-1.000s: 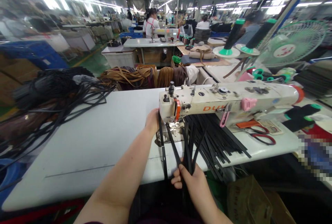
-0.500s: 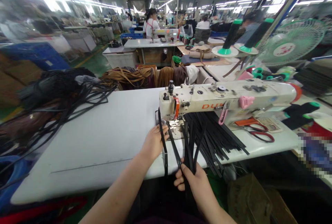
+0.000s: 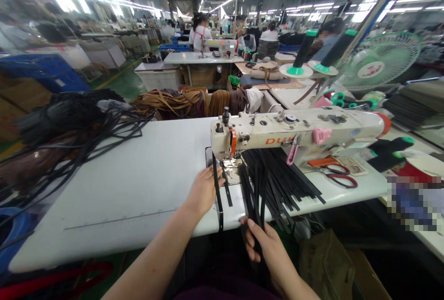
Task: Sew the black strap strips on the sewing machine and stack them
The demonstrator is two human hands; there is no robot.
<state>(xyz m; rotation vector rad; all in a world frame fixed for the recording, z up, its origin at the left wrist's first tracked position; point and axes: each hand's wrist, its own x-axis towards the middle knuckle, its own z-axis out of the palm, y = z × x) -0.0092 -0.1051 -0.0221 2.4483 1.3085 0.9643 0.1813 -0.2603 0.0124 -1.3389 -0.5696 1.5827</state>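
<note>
My left hand (image 3: 203, 192) lies at the left of the needle area, fingers stretched out together on the machine bed. A long black strap (image 3: 218, 200) crosses over its fingers and hangs past the table's front edge. Beside the fingertips, a short black strap end (image 3: 227, 191) comes out from under the presser foot. Below the front edge, my right hand (image 3: 265, 243) is closed around a few black straps (image 3: 255, 198), thumb on top. Their upper parts rest on the bed of the sewing machine (image 3: 263, 135). A fanned pile of cut black straps (image 3: 286, 182) lies under the machine arm.
Red-handled scissors (image 3: 342, 179) lie right of the strap pile. Thread cones (image 3: 305, 52) and a green fan (image 3: 374, 66) stand behind the machine. Bundled black cords (image 3: 69, 119) spill over the table's left edge. Brown straps (image 3: 173, 100) hang beyond. A co-worker (image 3: 200, 34) sits farther back.
My right hand has let go of one strap, which now lies short and flat by my left fingers. That hand has shifted slightly down and right, still with straps. My left hand stays by the needle.
</note>
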